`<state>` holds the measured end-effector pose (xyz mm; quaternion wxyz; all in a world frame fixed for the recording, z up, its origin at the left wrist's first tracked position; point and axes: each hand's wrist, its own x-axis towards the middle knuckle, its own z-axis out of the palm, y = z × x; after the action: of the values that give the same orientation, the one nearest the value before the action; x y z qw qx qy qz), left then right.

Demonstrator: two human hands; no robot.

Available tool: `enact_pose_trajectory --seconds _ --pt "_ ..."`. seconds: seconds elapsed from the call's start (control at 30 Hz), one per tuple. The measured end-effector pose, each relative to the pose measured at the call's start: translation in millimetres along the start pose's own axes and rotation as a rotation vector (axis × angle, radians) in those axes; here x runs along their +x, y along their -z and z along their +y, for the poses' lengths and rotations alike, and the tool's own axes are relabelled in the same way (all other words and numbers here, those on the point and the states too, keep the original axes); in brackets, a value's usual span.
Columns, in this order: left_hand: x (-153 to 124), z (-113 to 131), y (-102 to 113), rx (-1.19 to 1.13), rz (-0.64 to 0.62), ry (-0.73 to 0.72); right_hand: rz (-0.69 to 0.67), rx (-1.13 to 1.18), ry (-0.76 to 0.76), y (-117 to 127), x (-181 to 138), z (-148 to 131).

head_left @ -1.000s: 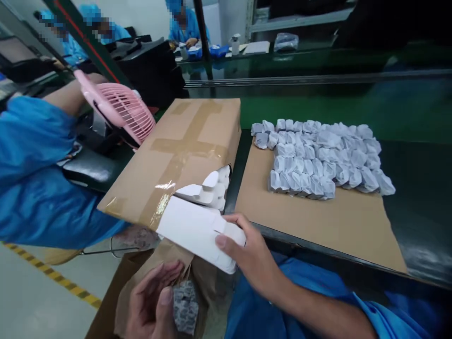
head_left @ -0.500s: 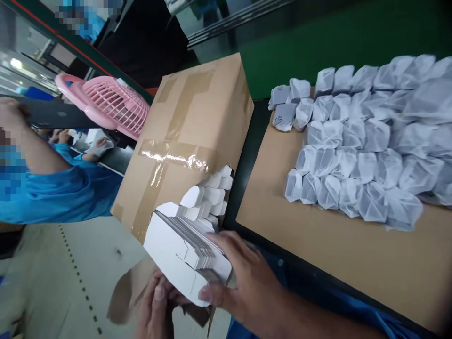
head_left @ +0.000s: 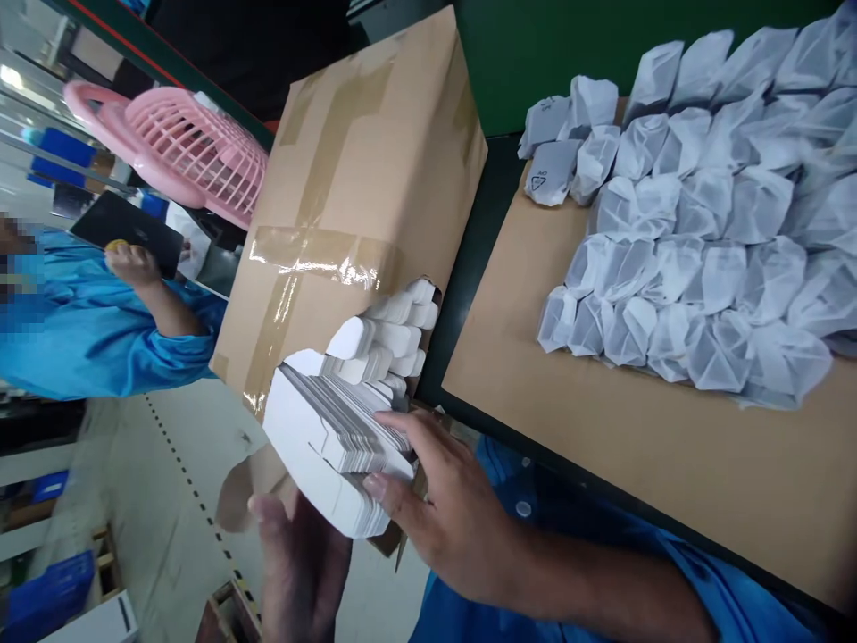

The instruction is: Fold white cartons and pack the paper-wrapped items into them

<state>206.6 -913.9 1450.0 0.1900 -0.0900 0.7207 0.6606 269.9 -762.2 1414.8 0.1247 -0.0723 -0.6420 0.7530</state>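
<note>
A stack of flat white folded cartons [head_left: 314, 455] stands on edge against the large brown box, its front face turned to the lower left. My right hand [head_left: 455, 509] is on the stack's right end, with the thumb at the front cartons' ends and the fingers across the edges behind. My left hand [head_left: 295, 563] is at the stack's lower left, thumb raised and apart from the fingers. Its fingertips are dim and partly out of sight by the front carton; no item shows in it. More white carton flaps [head_left: 381, 339] stick up behind the stack.
A taped brown cardboard box [head_left: 361, 179] stands behind the cartons, with a pink plastic basket [head_left: 201, 152] at its left. Several white-wrapped pieces [head_left: 696, 259] stand in rows on a cardboard sheet [head_left: 603, 464]. At far left, a co-worker's hand [head_left: 134, 263] holds a dark panel [head_left: 127, 232].
My left hand's curled fingers have opened and its thumb has lifted away. The front carton now lies closer in line with the others. The co-worker's raised arm has come down.
</note>
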Motion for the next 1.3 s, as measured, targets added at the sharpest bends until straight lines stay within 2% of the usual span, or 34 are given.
enact_pose_trajectory --seconds 0.1,0.2,0.37,0.43,0.57,0.67,0.77,0.87,0.93,1.0,1.07,1.13,1.3 --pt "7 -1 -8 -0.058 0.075 -0.025 -0.021 -0.006 -0.031 10 7 1" --pt "10 -8 -23 -0.163 0.125 -0.068 -0.011 -0.132 -0.004 21 15 -4" --pt "9 -24 -40 -0.309 0.011 -0.170 0.051 -0.390 0.043 13 28 -20" --pt "10 -34 -39 -0.313 -0.065 -0.219 0.073 -0.391 0.067 8 33 -23" --pt "21 -53 -27 -0.246 -0.210 -0.229 0.122 -0.296 0.043 3 42 -23" --pt "36 -62 -13 -0.215 -0.197 -0.251 0.130 -0.281 0.010 5 42 -23" --pt "49 -67 2 -0.183 -0.127 -0.344 0.156 -0.585 0.054 4 32 -29" --pt "58 -69 11 -0.063 0.110 -0.620 0.231 -1.135 0.306 -11 19 -44" --pt "65 -70 14 0.103 0.297 -0.817 0.170 -1.469 0.466 -29 16 -53" --pt "74 -70 14 0.329 0.403 -0.924 0.043 -1.705 0.484 -47 19 -56" --pt "86 -70 14 0.526 0.433 -0.947 -0.021 -1.825 0.420 -59 27 -53" --pt "98 -71 15 0.602 0.420 -0.953 -0.024 -1.863 0.364 -63 35 -46" --pt "118 -75 22 0.506 0.325 -0.972 0.031 -1.905 0.363 -58 44 -39"
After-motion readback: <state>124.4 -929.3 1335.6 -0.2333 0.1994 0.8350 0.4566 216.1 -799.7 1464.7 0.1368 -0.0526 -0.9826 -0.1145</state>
